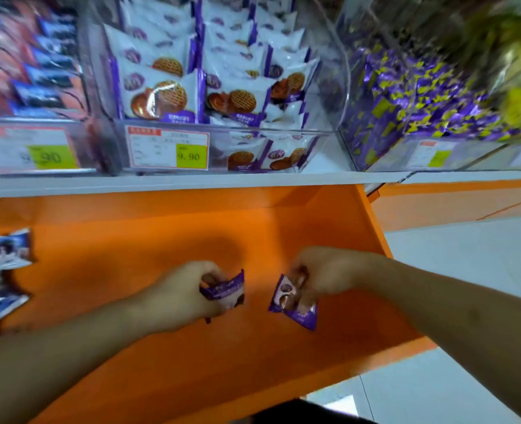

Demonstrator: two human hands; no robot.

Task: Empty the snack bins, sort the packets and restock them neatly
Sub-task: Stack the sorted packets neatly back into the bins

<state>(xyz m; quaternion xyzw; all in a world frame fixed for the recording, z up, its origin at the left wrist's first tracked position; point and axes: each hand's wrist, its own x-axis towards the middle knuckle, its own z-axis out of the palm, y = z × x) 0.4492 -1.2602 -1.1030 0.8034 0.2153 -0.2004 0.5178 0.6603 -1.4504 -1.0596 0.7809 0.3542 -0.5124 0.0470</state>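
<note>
Both hands hover low over the orange shelf [149, 240]. My left hand [185, 295] grips a white-and-purple biscuit packet [224, 289] by its edge. My right hand [326, 276] pinches a second packet [295, 307] of the same kind, which hangs tilted just above the shelf. Above, a clear middle bin [332, 87] holds several upright rows of the same white-and-purple biscuit packets [161, 96]; its right front part has fewer of them.
A left bin holds blue and red packets [39, 62]. A right bin holds purple-and-yellow sweets [412, 96]. Several blue-and-white packets [2, 270] lie at the orange shelf's left edge. Price labels [167, 149] front the bins. Pale floor [467, 270] lies to the right.
</note>
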